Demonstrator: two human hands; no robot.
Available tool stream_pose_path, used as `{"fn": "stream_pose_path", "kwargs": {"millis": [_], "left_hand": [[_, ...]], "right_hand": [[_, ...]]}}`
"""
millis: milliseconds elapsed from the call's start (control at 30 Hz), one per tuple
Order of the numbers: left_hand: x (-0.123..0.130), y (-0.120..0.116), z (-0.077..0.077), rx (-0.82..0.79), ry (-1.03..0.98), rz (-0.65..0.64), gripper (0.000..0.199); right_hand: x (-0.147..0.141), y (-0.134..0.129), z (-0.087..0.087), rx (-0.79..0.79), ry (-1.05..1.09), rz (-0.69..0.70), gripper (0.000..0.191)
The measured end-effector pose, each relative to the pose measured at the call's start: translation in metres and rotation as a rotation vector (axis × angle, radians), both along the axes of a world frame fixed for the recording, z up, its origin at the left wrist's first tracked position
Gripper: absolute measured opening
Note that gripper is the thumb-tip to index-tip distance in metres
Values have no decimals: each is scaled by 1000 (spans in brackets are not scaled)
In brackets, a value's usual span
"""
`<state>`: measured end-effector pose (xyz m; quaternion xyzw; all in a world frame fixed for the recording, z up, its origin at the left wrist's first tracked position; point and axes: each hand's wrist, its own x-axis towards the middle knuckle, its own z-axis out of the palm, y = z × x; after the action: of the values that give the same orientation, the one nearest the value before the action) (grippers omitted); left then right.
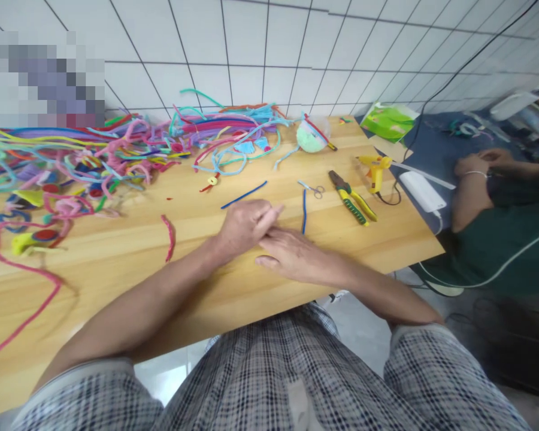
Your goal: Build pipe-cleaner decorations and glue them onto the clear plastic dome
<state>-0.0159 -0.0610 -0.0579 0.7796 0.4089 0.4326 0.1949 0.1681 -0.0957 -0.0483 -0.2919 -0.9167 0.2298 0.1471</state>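
Note:
My left hand (248, 225) is closed over the wooden table (206, 299), its fingers curled and touching my right hand. My right hand (294, 254) lies low and flat, thumb apart from the fingers, whose tips are partly hidden beside the left hand. No object shows in its palm. Whether the left fist holds anything small is hidden. Just behind the hands are one blue pipe cleaner (245, 194) and another blue piece (304, 211). A red twisted piece (169, 238) lies to the left. Small scissors (317, 191) rest behind the right hand.
Colourful pipe cleaners (130, 146) pile along the tiled wall. Pliers (353, 197), a yellow glue gun (376, 170) and a white power strip (422, 190) are at the right. Another person's hands (480, 163) are at the blue table. A pink strand (31, 269) extends at the left.

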Motion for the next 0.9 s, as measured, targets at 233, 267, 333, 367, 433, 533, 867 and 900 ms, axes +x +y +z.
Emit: {"fn": "stream_pose_path", "kwargs": {"millis": [233,267,333,367,433,533,867,900], "left_hand": [[-23,42,-15,-166,-15,306,54],[-22,43,-17,-169,13,298,54],[-19,40,-20,-173,85,254,53],[-17,38,-21,-171,125,228,51],[-13,32,-22,-158,204,188,49],[-10,26,-22,-141,306,182,46],[-18,33,-24,-188,522,365,35],[-18,33,-23,-185,530,384,34]], "right_hand": [[65,18,36,-390,344,-387,16],[77,26,37,-509,415,-453,24],[95,42,34,-669,561,-552,40],[102,49,32,-689,584,-591,45],[109,58,25,-558,488,-690,46],[102,63,12,-209,57,-838,35],[86,81,6,-131,-189,-764,13],[89,87,11,-106,-122,-763,11]]}}
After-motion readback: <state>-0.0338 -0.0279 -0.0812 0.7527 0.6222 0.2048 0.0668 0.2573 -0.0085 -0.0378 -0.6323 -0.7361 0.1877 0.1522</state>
